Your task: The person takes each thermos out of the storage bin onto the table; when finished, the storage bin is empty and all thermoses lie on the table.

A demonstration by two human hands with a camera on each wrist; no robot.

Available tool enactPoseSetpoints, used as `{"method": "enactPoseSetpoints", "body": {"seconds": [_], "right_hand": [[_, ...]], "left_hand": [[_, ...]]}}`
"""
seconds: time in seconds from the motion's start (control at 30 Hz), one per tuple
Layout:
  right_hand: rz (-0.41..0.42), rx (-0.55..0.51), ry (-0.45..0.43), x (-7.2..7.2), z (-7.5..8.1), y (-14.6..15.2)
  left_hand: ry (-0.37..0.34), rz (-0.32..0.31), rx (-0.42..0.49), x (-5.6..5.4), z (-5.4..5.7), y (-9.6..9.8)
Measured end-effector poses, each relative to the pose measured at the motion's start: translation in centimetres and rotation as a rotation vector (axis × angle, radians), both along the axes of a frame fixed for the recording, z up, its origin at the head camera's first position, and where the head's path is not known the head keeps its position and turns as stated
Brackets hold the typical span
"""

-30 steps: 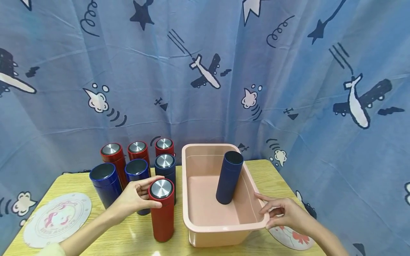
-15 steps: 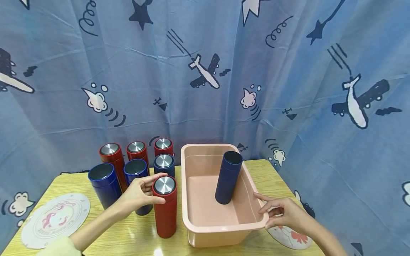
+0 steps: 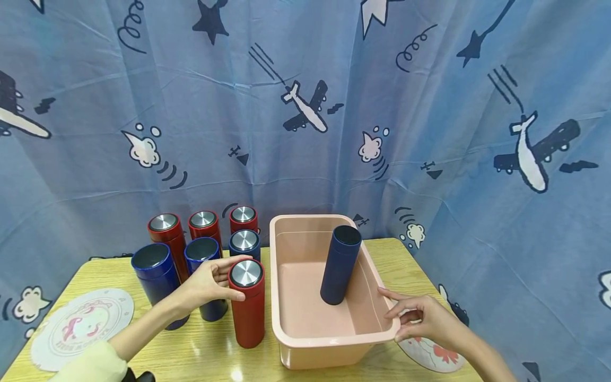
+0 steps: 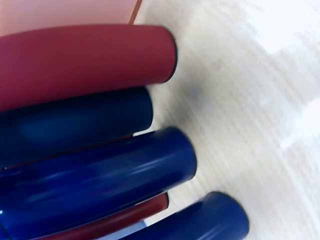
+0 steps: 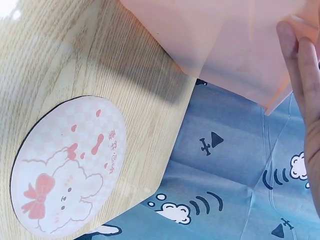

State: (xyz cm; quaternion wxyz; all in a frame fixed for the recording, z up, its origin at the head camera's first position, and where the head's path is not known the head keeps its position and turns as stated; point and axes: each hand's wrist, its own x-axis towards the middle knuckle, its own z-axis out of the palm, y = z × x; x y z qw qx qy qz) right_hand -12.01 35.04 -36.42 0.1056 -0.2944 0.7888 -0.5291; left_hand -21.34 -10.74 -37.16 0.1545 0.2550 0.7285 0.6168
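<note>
My left hand grips a red thermos with a silver lid near its top, thumb on the near side. The thermos is upright, just left of the pink plastic bin; its body also shows in the left wrist view, where the hand is out of sight. My right hand pinches the bin's right rim near the front corner; its fingers overlap the bin in the right wrist view. Inside the bin, a dark blue thermos leans against the right wall.
Behind my left hand stand two glossy blue thermoses, a dark blue one with a silver lid and several red ones. Round mats lie left and right on the wooden table. A patterned curtain hangs behind.
My left hand has moved the red thermos right and slightly away from me, closer to the bin. The right hand keeps its place on the rim.
</note>
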Motion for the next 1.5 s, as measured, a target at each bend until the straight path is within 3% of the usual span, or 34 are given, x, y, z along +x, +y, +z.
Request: {"method": "enactPoseSetpoints", "body": {"seconds": [0.23, 0.73, 0.87, 1.07, 1.5], "right_hand": [[0.001, -0.002, 0.008, 0.1, -0.1, 0.1], [0.016, -0.024, 0.006, -0.1, -0.2, 0.0], [0.019, -0.032, -0.012, -0.1, -0.2, 0.0], [0.018, -0.032, -0.019, -0.1, -0.2, 0.0], [0.021, -0.038, -0.048, 0.0, -0.1, 0.0]], "left_hand": [[-0.002, -0.070, -0.022, -0.5, 0.8, -0.3], [-0.012, -0.055, -0.027, -0.3, 0.9, -1.0], [0.012, -0.042, -0.016, 0.0, 1.0, -1.6], [0.057, -0.044, 0.074, 0.4, 1.4, -2.6], [0.143, 0.097, 0.067, 2.6, 4.0, -3.3]]}}
